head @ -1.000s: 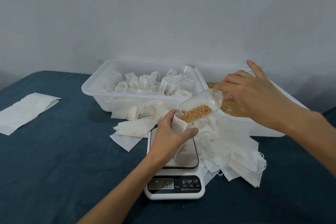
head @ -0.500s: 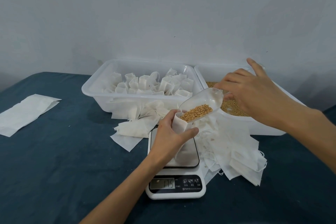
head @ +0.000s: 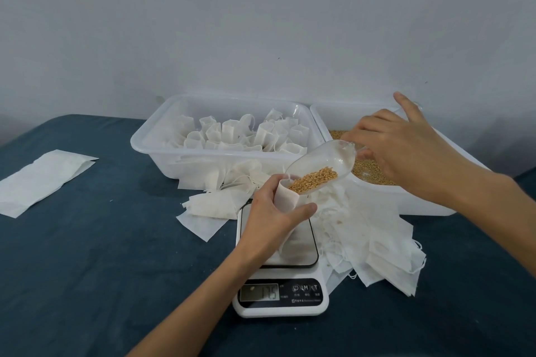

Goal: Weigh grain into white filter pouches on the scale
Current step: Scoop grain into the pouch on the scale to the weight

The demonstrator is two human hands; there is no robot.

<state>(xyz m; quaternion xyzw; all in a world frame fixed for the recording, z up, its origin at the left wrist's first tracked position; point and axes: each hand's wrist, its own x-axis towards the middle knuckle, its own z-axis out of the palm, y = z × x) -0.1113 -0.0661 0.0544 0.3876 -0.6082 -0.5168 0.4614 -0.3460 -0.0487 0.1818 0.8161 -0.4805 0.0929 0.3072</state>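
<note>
A dark blue cloth is covering the desk (head: 87, 269), which is standing against a plain pale wall (head: 261, 23). Two white plastic tubs are sitting side by side at the back. The left tub (head: 145, 145) is holding many filled white pouches standing upright; the right tub (head: 435, 203) is holding loose grain (head: 368, 171). Flat empty pouches (head: 377, 235) are lying heaped beside the scale (head: 281, 295), more of them in front of the left tub, and a folded white sheet (head: 43, 180) is lying well apart on the left. The left hand (head: 272, 217) is gripping an open filter pouch (head: 285, 197) on the scale's platform, fingers and thumb curled round it. The right hand (head: 406, 148) is pinching the handle of a clear scoop (head: 327, 159), index finger sticking out, tilting grain into the pouch's mouth. The scale's display is showing digits, too blurred to read surely.
</note>
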